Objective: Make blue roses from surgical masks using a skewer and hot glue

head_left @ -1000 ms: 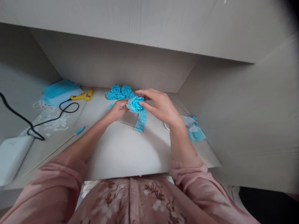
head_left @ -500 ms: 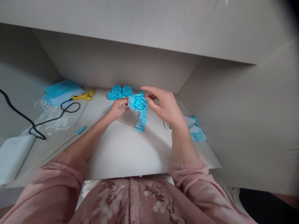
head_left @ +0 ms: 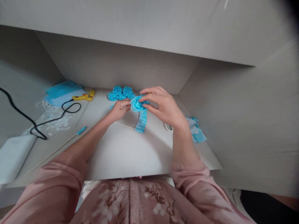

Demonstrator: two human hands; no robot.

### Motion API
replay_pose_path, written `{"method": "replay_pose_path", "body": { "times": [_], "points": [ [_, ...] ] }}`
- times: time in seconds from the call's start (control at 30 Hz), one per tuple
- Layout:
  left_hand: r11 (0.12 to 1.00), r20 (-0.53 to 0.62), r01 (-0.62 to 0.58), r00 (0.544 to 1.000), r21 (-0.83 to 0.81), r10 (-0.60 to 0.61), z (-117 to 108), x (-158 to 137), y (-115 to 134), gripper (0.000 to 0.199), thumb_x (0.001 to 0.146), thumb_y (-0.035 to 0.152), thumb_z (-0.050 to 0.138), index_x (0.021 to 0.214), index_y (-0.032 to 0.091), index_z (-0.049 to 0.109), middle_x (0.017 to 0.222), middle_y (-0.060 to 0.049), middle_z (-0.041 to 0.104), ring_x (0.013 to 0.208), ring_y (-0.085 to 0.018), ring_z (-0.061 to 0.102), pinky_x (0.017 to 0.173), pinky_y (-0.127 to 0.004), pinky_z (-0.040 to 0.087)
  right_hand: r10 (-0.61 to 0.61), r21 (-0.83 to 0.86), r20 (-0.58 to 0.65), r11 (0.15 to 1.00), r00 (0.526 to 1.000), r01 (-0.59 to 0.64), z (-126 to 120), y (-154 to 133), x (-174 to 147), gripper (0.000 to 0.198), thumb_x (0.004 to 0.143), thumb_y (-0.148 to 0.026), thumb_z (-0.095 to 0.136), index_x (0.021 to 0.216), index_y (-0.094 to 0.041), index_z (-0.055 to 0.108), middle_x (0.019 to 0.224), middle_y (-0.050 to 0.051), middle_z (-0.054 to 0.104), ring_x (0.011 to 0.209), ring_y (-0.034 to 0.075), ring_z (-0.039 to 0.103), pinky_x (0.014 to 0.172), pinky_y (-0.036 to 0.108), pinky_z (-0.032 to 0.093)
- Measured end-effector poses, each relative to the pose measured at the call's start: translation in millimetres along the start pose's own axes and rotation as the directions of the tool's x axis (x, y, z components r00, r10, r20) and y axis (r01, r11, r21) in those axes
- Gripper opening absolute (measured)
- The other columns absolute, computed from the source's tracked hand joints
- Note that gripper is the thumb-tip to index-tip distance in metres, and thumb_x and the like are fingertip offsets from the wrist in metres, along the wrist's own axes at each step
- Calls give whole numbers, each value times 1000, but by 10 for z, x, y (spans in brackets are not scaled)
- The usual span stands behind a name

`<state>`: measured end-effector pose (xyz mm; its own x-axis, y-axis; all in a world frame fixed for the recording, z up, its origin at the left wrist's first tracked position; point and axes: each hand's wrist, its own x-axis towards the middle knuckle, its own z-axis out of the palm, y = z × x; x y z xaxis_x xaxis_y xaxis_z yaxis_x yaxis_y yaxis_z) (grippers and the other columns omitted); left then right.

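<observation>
Right hand (head_left: 164, 107) pinches the rolled blue rosette (head_left: 136, 104) from three o'clock; left hand (head_left: 120, 109) clamps it from nine. Its loose strip (head_left: 141, 121) hangs toward six, above the worktop (head_left: 121, 152); finished rosettes (head_left: 120, 92) lie at twelve.

The rolled fabric rose (head_left: 136, 104) is bright turquoise blue, same as its pleated tail strip (head_left: 141, 121) and the finished roses (head_left: 120, 92) behind it. Face masks (head_left: 62, 92) are lighter blue, with white under-layers. The glue gun (head_left: 84, 96) is yellow with a black cord (head_left: 39, 123). Sleeves (head_left: 58, 186) are dusty pink; the shirt front (head_left: 130, 202) has a brown-and-white floral print. The desk (head_left: 121, 152) is pale grey.
</observation>
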<state>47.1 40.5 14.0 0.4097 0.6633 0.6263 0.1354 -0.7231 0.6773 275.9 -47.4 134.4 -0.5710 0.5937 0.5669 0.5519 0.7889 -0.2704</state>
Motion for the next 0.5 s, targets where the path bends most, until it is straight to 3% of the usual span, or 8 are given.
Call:
{"method": "replay_pose_path", "body": {
  "times": [0.33,0.5],
  "points": [
    [999,87,-48,995,13,47,-18,24,112,37,97,42,61,70,17,70,72,-4,64,78,-20,59,77,-32,47,11,-9,16,1000,1000,-10,46,-9,2,13,97,-20,62,96,-23,74,127,8,75,122,27,65,103,45,50],
    [998,68,-64,996,12,63,-20,28,101,39,96,41,62,65,18,67,68,-3,61,73,-19,57,74,-32,47,50,45,-61,998,997,-47,86,24,26,16,99,-24,59,96,-22,75,119,8,78,114,25,70,104,43,52]
  ]
}}
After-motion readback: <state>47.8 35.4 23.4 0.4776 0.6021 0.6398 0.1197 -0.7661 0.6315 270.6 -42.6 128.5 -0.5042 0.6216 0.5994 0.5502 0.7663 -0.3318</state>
